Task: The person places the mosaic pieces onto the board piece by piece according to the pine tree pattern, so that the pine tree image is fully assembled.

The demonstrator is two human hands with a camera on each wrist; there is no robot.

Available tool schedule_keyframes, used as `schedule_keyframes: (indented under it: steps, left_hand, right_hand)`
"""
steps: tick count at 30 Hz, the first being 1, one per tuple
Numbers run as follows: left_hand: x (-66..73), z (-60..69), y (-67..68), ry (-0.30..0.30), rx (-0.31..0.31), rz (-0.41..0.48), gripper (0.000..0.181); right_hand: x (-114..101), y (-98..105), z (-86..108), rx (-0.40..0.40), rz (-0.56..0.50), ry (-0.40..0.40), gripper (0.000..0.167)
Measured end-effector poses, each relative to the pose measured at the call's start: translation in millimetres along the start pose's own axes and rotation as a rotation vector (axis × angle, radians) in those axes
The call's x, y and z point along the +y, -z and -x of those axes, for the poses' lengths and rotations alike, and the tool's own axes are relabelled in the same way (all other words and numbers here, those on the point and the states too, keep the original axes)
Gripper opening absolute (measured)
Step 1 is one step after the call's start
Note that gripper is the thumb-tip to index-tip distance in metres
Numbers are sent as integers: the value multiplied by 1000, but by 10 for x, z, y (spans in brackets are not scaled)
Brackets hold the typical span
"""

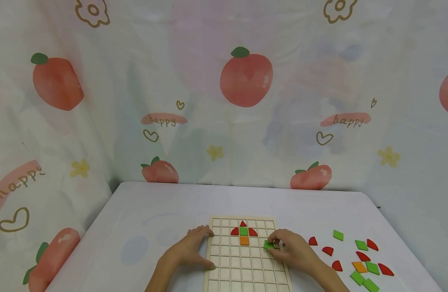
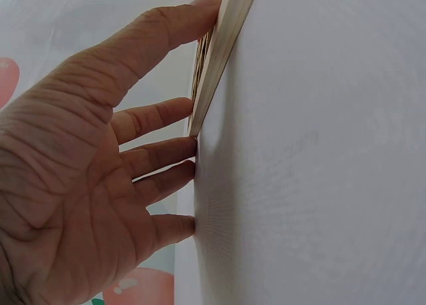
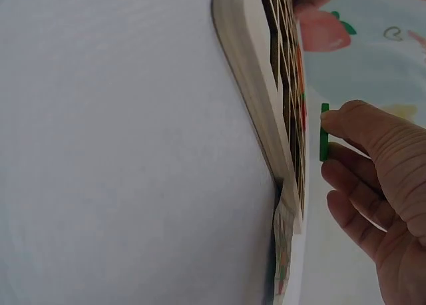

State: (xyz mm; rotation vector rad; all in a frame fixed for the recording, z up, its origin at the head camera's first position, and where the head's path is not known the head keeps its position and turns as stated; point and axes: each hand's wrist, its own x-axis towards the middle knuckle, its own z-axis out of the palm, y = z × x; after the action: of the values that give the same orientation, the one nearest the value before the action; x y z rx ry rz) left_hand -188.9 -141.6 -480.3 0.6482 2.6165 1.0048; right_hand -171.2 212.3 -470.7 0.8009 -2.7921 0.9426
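A wooden grid board point(image 1: 231, 263) lies on the table. On its upper cells are red quarter-round pieces point(image 1: 252, 232) either side of a green square point(image 1: 243, 231), a red tip piece point(image 1: 243, 223) above and an orange square point(image 1: 244, 240) below. My left hand point(image 1: 189, 247) rests along the board's left edge, fingers spread; its thumb touches the rim in the left wrist view. Over the board's right side, my right hand point(image 1: 291, 249) pinches a green square tile point(image 1: 267, 245). The right wrist view shows that tile point(image 3: 324, 133) edge-on, held apart from the board.
Right of the board lie loose red pieces point(image 1: 327, 251), green tiles point(image 1: 371, 285) and an orange tile point(image 1: 359, 267). A thin printed piece point(image 3: 283, 252) shows by the board's edge in the right wrist view. A fruit-print curtain point(image 1: 202, 81) hangs behind the white table point(image 1: 154, 202).
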Motion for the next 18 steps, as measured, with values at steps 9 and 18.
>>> schedule_keyframes:
  steps: [9,18]
  left_hand:
    - [2,7,-9,5,0,2,76]
    - [9,3,-10,8,2,-13,77]
  right_hand:
    - [-92,-114,-146,-6,74,85,16]
    - [-138,-217,-262,-8,85,134,17]
